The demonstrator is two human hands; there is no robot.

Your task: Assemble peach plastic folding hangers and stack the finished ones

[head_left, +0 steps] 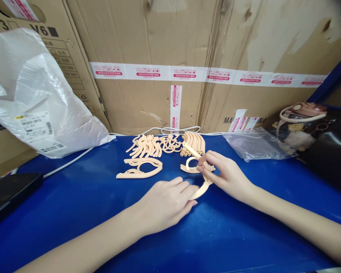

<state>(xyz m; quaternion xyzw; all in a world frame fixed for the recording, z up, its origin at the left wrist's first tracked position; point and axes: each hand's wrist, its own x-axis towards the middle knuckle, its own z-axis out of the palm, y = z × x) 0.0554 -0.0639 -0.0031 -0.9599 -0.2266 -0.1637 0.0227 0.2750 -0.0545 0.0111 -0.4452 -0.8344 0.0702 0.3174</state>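
Observation:
Both my hands hold a peach plastic folding hanger point(201, 192) over the blue table. My left hand point(169, 201) is closed on the lower end of its curved arm. With thumb and fingers pinched, my right hand point(226, 171) grips it near the joint; a straight piece sticks out at the upper left. The fingers hide part of the joint. Just behind my right hand lies another curved peach piece point(187, 169), partly covered. A folded peach hanger point(142, 170) rests on the table to the left of it.
Loose curved arms point(147, 146), small hooks point(170, 143) and stacked arms point(196, 141) lie along the back, before cardboard boxes point(147, 102). A white plastic bag point(39, 98) and black device point(14, 193) are left. A clear bag point(252, 144), bottle point(304, 113) and black bag point(332, 148) are right.

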